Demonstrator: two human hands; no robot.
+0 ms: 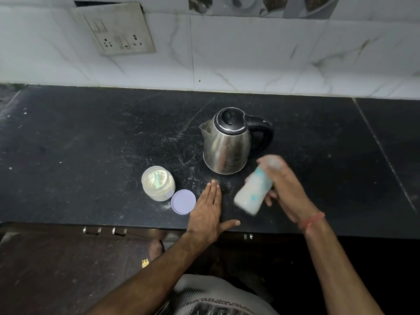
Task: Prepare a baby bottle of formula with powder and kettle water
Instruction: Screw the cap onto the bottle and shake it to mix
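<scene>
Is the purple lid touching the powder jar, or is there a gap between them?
Cannot tell. In the head view the lid lies flat on the counter, right at the base of the jar. Their outlines meet, but no plain contact or gap shows.

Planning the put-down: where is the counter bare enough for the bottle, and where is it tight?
Bare: the counter left of the powder jar, and the stretch right of the kettle. Crowded: the front middle, where the jar, its lid and the flat left hand sit close together, with the right hand holding the blurred bottle just before the kettle.
</scene>
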